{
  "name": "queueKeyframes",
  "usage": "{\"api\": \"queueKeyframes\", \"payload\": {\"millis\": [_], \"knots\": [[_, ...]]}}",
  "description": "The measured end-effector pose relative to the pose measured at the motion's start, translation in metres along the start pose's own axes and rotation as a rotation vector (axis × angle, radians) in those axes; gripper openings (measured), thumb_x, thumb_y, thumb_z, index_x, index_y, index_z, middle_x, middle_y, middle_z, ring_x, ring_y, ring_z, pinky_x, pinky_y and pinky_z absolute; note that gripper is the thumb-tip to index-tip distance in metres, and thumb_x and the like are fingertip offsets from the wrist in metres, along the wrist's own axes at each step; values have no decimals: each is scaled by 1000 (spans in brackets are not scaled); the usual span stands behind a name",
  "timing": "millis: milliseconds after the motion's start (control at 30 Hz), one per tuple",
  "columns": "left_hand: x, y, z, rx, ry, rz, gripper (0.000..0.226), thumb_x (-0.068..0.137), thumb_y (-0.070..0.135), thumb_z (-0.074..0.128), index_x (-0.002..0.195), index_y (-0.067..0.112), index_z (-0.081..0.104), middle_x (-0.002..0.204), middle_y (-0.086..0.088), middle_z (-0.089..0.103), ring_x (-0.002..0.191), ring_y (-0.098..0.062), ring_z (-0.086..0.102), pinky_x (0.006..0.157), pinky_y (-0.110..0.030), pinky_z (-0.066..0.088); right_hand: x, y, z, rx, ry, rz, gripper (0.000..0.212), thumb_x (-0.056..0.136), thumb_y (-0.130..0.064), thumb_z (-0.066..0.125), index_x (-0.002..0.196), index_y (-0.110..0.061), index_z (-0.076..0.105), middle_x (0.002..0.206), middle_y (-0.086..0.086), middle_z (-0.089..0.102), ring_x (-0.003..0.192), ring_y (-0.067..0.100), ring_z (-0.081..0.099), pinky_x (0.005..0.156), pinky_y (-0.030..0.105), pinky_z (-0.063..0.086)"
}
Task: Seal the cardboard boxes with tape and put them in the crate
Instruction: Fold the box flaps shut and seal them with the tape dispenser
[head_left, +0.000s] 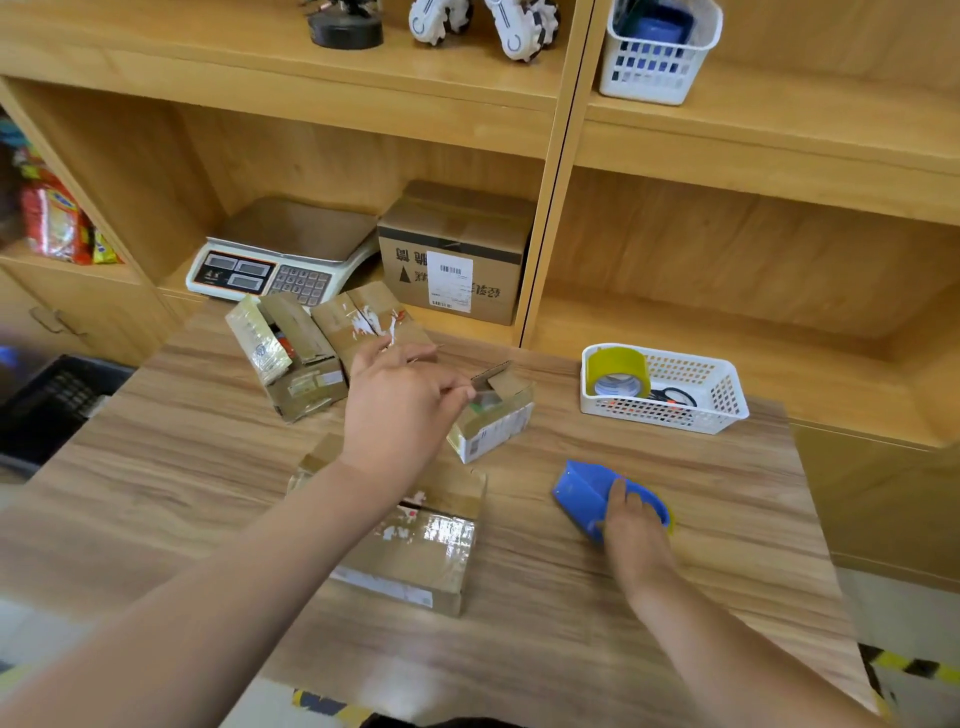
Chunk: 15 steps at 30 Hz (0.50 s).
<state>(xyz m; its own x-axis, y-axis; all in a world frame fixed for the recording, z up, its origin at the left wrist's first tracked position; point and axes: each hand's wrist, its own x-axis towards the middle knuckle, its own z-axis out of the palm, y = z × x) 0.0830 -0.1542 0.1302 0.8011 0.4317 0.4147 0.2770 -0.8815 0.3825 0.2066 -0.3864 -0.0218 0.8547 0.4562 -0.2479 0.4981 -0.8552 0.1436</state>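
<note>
**Right grip on the tape dispenser, left grip at the small box's flap**

The right grip (631, 519) is clamped over the blue tape dispenser (582, 496), fingers draped across its top, and the dispenser lies flat on the wooden surface (545, 649). The left grip (405, 400) reaches across to the small open box (493, 421). Its fingertips are at a raised flap, but I cannot tell whether they pinch it or only touch it.

That small box stands tilted near the middle of the surface, flaps up. Under the left forearm lies a closed box (415, 551), glossy tape across its top. Further back are an open box (291, 364) and, just beside it, a taped box (363, 319) with torn label scraps.

To the right, a white basket (670, 418) holds a yellow tape roll (618, 371) and scissors (675, 397). The black crate (52, 405) sits lower, off the left edge of the surface. On the shelf behind stand a scale (280, 260) and a larger labelled carton (457, 244).
</note>
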Motion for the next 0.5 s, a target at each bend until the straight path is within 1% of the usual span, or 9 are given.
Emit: {"api": "queueKeyframes", "payload": {"millis": [33, 67, 100, 167, 233, 333, 400, 433, 500], "knots": [[0, 0, -2, -6, 6, -6, 7, 77, 28, 76, 70, 28, 75, 69, 12, 69, 103, -15, 62, 107, -40, 25, -1, 0, 4, -6, -5, -17, 69, 58, -10, 88, 112, 18, 56, 82, 23, 64, 68, 32, 66, 56, 29, 53], [0, 0, -5, -16, 14, -16, 6, 78, 28, 75, 72, 28, 75, 70, 12, 70, 104, -14, 61, 108, -40, 24, -3, 0, 6, -33, 33, -46, 67, 47, -6, 92, 102, 17, 61, 72, 22, 63, 58, 31, 64, 48, 28, 50], [0, 0, -7, -26, 22, -23, 4, 79, 28, 74, 74, 29, 75, 71, 12, 70, 105, -14, 60, 108, -38, 23, -4, 0, 6, -44, -50, -68, 62, 58, -6, 87, 109, 14, 58, 81, 22, 64, 67, 30, 66, 54, 30, 52], [0, 1, -12, -46, 33, -29, 3, 80, 29, 73, 78, 29, 76, 72, 12, 69, 106, -13, 59, 107, -32, 19, -6, 0, 8, -38, -99, -80, 48, 94, -11, 53, 136, 3, 34, 119, 15, 58, 106, 25, 61, 85, 31, 47], [0, 1, -16, -67, 46, -36, 3, 81, 30, 73, 80, 29, 76, 73, 13, 69, 107, -12, 58, 106, -27, 16, -8, 1, 12, 37, -128, -78, 44, 99, -12, 40, 141, -3, 26, 129, 10, 53, 117, 22, 55, 91, 30, 43], [0, 2, -22, -98, 45, -54, 4, 82, 31, 71, 82, 30, 75, 77, 15, 68, 108, -9, 55, 105, -25, 14, -12, -5, -2, 47, -145, -71, 38, 100, -17, 40, 136, -7, 36, 131, 8, 52, 118, 23, 55, 89, 31, 44], [-1, 2, -26, -119, 34, -72, 5, 83, 32, 70, 82, 31, 75, 80, 17, 66, 110, -7, 53, 104, -24, 13, -11, -10, -22, 71, -50, -85, 35, 99, -31, 43, 129, -12, 47, 129, 5, 51, 119, 23, 50, 90, 31, 42], [-2, 3, -27, -127, 32, -77, 6, 83, 32, 69, 82, 31, 75, 80, 20, 64, 110, -7, 53, 103, -23, 13, -10, -14, -33, 182, 54, -96, 37, 97, -35, 47, 127, -14, 50, 127, 4, 52, 119, 23, 49, 90, 31, 41], [-3, 3, -30, -130, 31, -81, 6, 83, 31, 69, 82, 30, 75, 79, 22, 58, 110, -7, 52, 102, -22, 13, -9, -24, -58, 627, 186, -95, 38, 92, -28, 60, 127, -15, 55, 125, 2, 57, 117, 20, 52, 92, 30, 41]]}}
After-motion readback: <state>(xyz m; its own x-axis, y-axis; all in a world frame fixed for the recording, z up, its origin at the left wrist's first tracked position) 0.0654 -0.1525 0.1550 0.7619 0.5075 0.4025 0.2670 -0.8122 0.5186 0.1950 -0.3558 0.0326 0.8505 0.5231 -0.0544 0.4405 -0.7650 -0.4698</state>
